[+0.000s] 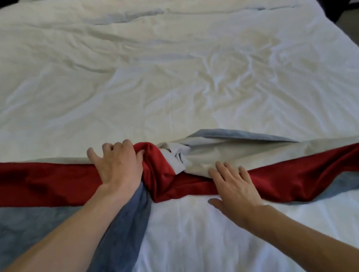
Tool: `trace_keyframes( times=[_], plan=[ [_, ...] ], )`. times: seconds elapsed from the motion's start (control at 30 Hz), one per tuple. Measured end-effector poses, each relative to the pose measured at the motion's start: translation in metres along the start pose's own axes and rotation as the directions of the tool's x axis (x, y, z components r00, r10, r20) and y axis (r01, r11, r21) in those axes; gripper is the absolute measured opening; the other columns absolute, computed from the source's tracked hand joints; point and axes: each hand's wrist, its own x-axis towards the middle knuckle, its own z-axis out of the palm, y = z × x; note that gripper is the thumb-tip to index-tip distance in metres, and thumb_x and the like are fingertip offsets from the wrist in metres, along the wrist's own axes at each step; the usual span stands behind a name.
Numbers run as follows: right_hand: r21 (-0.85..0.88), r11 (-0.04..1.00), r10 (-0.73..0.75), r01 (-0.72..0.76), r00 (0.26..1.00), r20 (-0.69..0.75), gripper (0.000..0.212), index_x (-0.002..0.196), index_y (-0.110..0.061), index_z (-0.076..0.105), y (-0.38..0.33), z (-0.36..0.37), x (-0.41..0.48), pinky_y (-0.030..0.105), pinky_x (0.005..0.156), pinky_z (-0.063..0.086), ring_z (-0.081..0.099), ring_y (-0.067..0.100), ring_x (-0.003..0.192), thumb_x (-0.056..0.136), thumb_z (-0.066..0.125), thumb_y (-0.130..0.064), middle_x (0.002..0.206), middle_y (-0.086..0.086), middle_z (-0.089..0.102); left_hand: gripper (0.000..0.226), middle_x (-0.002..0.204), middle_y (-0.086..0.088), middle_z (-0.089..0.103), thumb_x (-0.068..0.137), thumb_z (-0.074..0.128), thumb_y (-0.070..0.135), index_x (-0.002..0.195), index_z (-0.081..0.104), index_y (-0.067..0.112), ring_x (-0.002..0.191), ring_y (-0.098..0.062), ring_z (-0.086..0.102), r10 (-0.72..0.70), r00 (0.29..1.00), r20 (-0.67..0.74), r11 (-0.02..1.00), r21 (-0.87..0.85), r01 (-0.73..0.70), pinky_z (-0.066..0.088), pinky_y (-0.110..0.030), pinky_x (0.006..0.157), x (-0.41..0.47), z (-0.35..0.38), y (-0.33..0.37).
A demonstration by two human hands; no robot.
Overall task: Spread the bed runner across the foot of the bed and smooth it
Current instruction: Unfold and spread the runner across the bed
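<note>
Grip comes first: the left hand (116, 169) clutches the bunched twist of the red bed runner (308, 170) at centre frame, while the right hand (235, 188) lies open and flat, fingers spread, on the cloth just right of that knot. The runner crosses the lower frame from left edge to right over the white bed (165, 79), its pale lining (223, 150) flipped up on the right half. Done well, I judge, the twist gets rolled over and undone before any smoothing, the flat palm pinning the fabric, then both palms sweep outward.
</note>
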Motion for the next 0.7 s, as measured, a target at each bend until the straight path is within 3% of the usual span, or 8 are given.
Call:
trace_keyframes(
  times=[0.17,0.33,0.4,0.47,0.57,0.63,0.7],
  plan=[
    [-0.078,0.997,0.021,-0.015,0.997,0.075,0.068,0.136,-0.016,0.029,0.014,0.014,0.024,0.05,0.113,0.012,0.027,0.024,0.134,0.085,0.061,-0.046,0.138,0.002,0.039,0.031,0.119,-0.001,0.058,0.092,0.052,0.021,0.123,0.052,0.023,0.112,-0.024,0.05,0.1,0.995,-0.027,0.995,-0.011,-0.1,0.019,-0.053,0.106,-0.001,0.019,0.013],
    [-0.08,0.997,0.021,-0.018,0.999,0.037,0.034,0.117,-0.021,0.049,0.02,0.02,0.027,0.05,0.113,0.007,0.045,0.023,0.116,0.085,0.058,-0.02,0.109,-0.001,0.056,0.036,0.112,-0.007,0.063,0.075,0.066,-0.002,0.107,0.065,0.015,0.104,-0.029,0.058,0.407,0.886,-0.223,0.896,-0.095,-0.435,0.032,-0.056,0.1,-0.012,0.02,0.02],
    [-0.08,0.997,0.005,-0.002,0.999,0.038,0.036,0.114,-0.021,0.051,0.023,0.017,0.026,0.049,0.113,0.006,0.047,0.023,0.113,0.08,0.059,-0.012,0.105,-0.001,0.056,0.028,0.111,-0.007,0.063,0.08,0.062,0.003,0.105,0.065,0.014,0.103,-0.028,0.059,0.493,0.82,-0.289,0.837,-0.1,-0.539,0.031,-0.056,0.1,-0.019,0.02,0.021],
    [-0.087,0.996,-0.007,0.01,0.999,0.035,0.039,0.113,-0.021,0.052,0.028,0.014,0.028,0.048,0.114,0.008,0.049,0.024,0.11,0.077,0.059,-0.007,0.103,-0.001,0.055,0.024,0.116,-0.007,0.06,0.087,0.054,0.023,0.108,0.062,0.015,0.108,-0.026,0.055,0.584,0.759,-0.287,0.773,-0.091,-0.628,0.026,-0.056,0.103,-0.026,0.021,0.022],
    [-0.044,0.999,0.01,-0.012,0.999,-0.046,0.029,0.105,-0.019,0.057,0.032,0.006,0.031,0.046,0.111,0.015,0.054,0.027,0.1,0.08,0.052,-0.004,0.094,0.001,0.058,0.056,0.127,-0.011,0.052,0.076,0.055,0.055,0.12,0.055,0.02,0.118,-0.029,0.047,0.696,0.711,-0.1,0.712,-0.031,-0.701,0.017,-0.06,0.105,-0.028,0.021,0.022],
    [-0.028,0.999,0.031,-0.034,0.997,-0.077,0.025,0.097,-0.019,0.056,0.036,0.0,0.03,0.043,0.107,0.02,0.054,0.026,0.093,0.079,0.049,-0.004,0.088,-0.001,0.057,0.067,0.129,-0.013,0.05,0.065,0.065,0.058,0.122,0.054,0.023,0.119,-0.032,0.045,0.696,0.717,0.019,0.716,0.037,-0.697,0.014,-0.063,0.105,-0.025,0.02,0.023],
    [0.001,0.999,0.046,-0.046,0.996,-0.08,0.02,0.091,-0.02,0.051,0.041,-0.009,0.028,0.039,0.101,0.024,0.054,0.024,0.088,0.077,0.05,-0.005,0.082,-0.003,0.054,0.061,0.123,-0.013,0.054,0.063,0.073,0.051,0.114,0.058,0.021,0.115,-0.032,0.049,0.657,0.753,0.046,0.751,0.053,-0.658,0.016,-0.064,0.104,-0.021,0.016,0.025]
  ],
)
